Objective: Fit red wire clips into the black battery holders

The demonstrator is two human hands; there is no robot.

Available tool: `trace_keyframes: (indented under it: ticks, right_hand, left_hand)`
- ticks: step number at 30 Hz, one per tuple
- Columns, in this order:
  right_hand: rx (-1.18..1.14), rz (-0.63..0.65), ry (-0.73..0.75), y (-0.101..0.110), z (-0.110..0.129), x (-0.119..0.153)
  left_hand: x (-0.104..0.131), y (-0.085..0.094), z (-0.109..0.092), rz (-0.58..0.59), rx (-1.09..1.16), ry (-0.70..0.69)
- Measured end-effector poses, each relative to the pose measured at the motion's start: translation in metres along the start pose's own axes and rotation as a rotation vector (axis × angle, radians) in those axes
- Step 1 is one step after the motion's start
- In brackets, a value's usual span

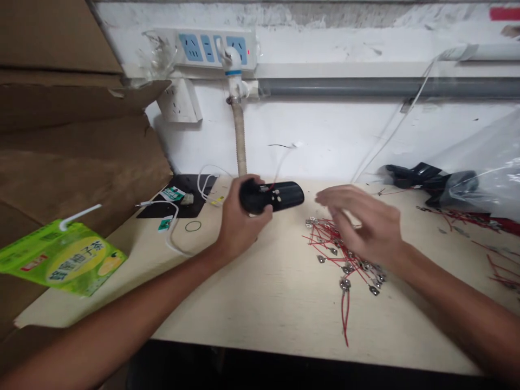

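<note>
black plastic housing [276, 196] gripped at frame centre by left hand [239, 222], wires up; right hand [363, 225] open, empty, blurred over red terminal wires [345, 260].

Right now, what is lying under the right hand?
Under the right hand lies a pile of red wires with metal terminals on the table. The hand covers part of the pile.

Black oblong casing [271, 196] held level above table; red wires [345, 260] heaped right.
</note>
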State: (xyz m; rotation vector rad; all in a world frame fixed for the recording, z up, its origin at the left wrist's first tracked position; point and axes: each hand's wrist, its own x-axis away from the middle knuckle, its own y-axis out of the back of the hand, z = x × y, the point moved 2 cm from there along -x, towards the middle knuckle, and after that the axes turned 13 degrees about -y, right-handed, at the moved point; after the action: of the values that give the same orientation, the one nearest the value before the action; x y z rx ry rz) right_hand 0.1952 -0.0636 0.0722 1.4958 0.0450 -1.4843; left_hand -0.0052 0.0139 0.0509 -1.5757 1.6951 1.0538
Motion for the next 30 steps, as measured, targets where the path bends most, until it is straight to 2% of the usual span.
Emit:
trace_keyframes:
  ticks: [1,2,4,6,7,9,12,14,17,21,23,25,27,28,29,30]
  right_hand:
    - [0.038,-0.020,-0.112,0.004,-0.011,-0.001]
    - [0.064,0.021,-0.227,0.007,-0.023,-0.001]
    - [0.062,0.253,-0.417,0.005,-0.041,0.001]
    - [0.057,0.526,-0.508,-0.001,-0.051,0.005]
    - [0.076,0.617,-0.524,-0.004,-0.053,0.007]
    - [0.133,0.696,-0.541,-0.010,-0.053,0.010]
    - [0.072,0.699,-0.622,-0.014,-0.050,0.012]
    - [-0.077,0.604,-0.706,-0.011,-0.048,0.010]
    - [-0.272,0.389,-0.806,-0.003,-0.047,0.006]
    - [-0.145,0.231,-0.857,0.008,-0.048,-0.001]
    - [-0.072,0.136,-0.854,0.016,-0.046,-0.004]
    - [-0.077,-0.048,-0.827,0.025,-0.042,-0.008]
    - [-0.201,-0.266,-0.800,0.033,-0.035,-0.010]
    - [-0.300,-0.335,-0.797,0.035,-0.031,-0.010]
    - [-0.412,-0.349,-0.804,0.035,-0.026,-0.010]
    - [-0.522,-0.305,-0.818,0.032,-0.021,-0.009]
  left_hand:
    - [-0.003,0.003,0.004,-0.047,0.050,0.020]
    - [-0.006,0.006,0.008,-0.094,0.105,0.041]
    - [-0.009,0.010,0.016,-0.108,0.186,0.106]
    - [-0.008,0.009,0.022,-0.042,0.266,0.214]
    - [-0.007,0.008,0.024,-0.001,0.304,0.268]
    - [-0.004,0.005,0.022,0.082,0.374,0.355]
    - [0.001,0.000,0.013,0.239,0.426,0.429]
    - [0.004,-0.003,0.006,0.363,0.413,0.447]
    - [0.008,-0.006,0.001,0.497,0.318,0.424]
    - [0.015,-0.009,-0.001,0.618,0.255,0.375]
    - [0.017,-0.009,-0.001,0.658,0.243,0.343]
    - [0.017,-0.010,-0.002,0.670,0.216,0.307]
    - [0.017,-0.010,-0.003,0.676,0.185,0.274]
    - [0.017,-0.011,-0.004,0.677,0.168,0.260]
    - [0.018,-0.011,-0.004,0.680,0.149,0.250]
    - [0.018,-0.012,-0.005,0.684,0.130,0.246]
